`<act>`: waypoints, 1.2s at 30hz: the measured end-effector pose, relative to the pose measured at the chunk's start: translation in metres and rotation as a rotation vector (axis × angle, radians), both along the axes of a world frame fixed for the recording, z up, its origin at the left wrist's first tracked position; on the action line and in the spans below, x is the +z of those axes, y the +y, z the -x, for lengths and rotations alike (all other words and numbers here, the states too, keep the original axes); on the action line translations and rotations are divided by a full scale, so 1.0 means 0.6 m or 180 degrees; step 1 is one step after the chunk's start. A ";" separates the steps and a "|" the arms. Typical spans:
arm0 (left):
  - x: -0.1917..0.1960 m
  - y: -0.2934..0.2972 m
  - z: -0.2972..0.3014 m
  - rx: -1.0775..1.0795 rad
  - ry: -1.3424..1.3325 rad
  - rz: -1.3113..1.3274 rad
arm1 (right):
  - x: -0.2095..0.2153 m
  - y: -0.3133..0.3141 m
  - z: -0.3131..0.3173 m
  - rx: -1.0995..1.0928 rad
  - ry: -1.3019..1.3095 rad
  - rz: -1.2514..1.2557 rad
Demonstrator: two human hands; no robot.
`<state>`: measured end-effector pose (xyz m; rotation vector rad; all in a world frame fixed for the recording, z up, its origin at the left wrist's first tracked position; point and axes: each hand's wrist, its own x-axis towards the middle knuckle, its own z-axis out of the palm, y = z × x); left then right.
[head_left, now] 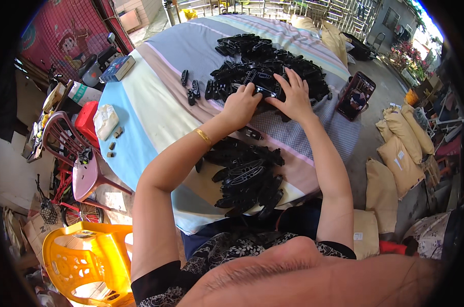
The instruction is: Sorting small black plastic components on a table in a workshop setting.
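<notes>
A small black plastic part (265, 92) is held between the two hands at the near edge of a large heap of black plastic parts (270, 64), which is spread over the far half of a round counter (155, 107) covered with a striped cloth in blue, cream and brown. The part is pinched from the left by the left hand (240, 105), whose fingers (250, 91) are curled together on it, while the right hand (295, 97) is laid on it from the other side with its fingers (292, 78) spread apart and resting on the heap behind. A gold bangle (203, 136) is worn on the left wrist. A second, smaller pile of longer black pieces (250, 176) is seen nearer the body, between the forearms, close to the counter's near edge. A few single black parts (191, 89) lie apart to the left of the heap. A phone (355, 95) is propped at the counter's right edge, a dark blue box (118, 67) sits at its far left edge, and a crumpled white bag (105, 120) lies on the left side. Beside the counter a pink chair (81, 163) and a yellow plastic chair (86, 261) are seen on the left, and tan sacks (400, 153) are stacked on the floor at the right.
</notes>
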<state>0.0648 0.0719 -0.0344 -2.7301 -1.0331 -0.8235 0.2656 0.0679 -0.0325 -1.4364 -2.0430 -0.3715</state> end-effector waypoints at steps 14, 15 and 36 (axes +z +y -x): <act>0.029 -0.015 0.045 -0.0364 -0.2561 0.2559 | 0.036 -0.043 -0.015 0.0793 0.0454 0.1480; 0.029 -0.026 0.051 -0.0442 -0.3069 0.3242 | 0.024 -0.037 -0.011 0.0918 0.0511 0.0835; 0.000 -0.074 0.068 -0.0854 -0.3801 0.4467 | 0.030 -0.101 0.103 0.1542 0.2667 0.0664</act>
